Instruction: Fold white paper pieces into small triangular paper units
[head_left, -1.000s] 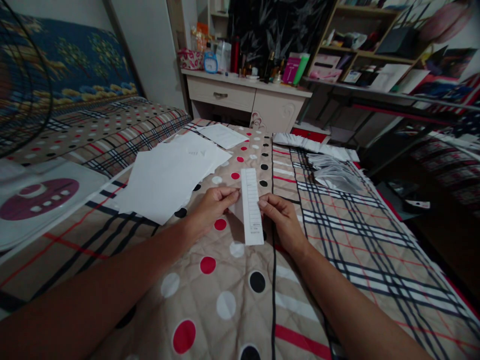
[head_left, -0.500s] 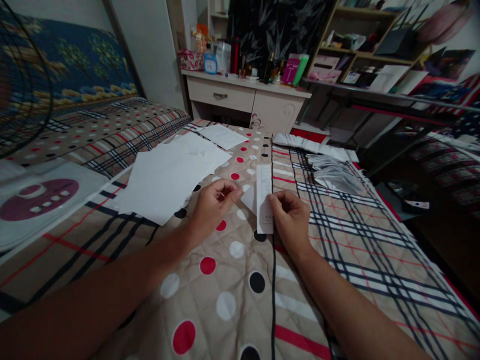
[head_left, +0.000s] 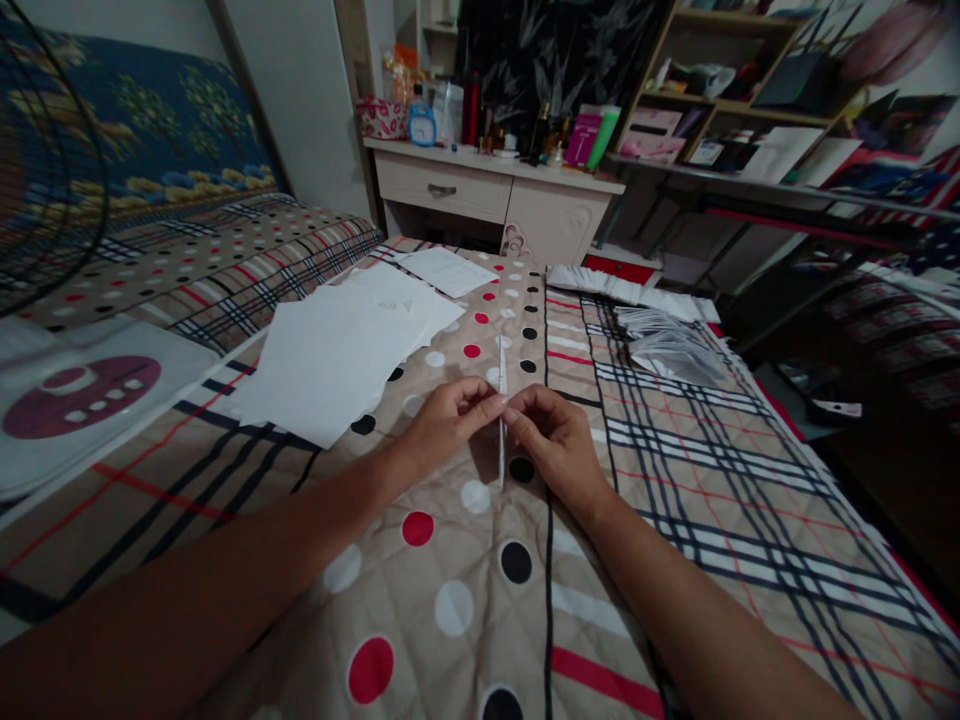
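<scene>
Between both hands (head_left: 459,418) (head_left: 556,430), paper (head_left: 502,455) is pinched edge-on.

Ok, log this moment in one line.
left hand: holding paper strip; right hand: holding same strip; strip: edge-on to camera; white sheets: left, on bed

and the left hand (head_left: 448,422) is back, meeting the right hand (head_left: 556,432) at the paper strip (head_left: 502,455), now turned edge-on!

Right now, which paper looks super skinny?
The paper held between the left hand and right hand, showing mostly its edge; the broad white sheets lie flat on the bed.
</scene>
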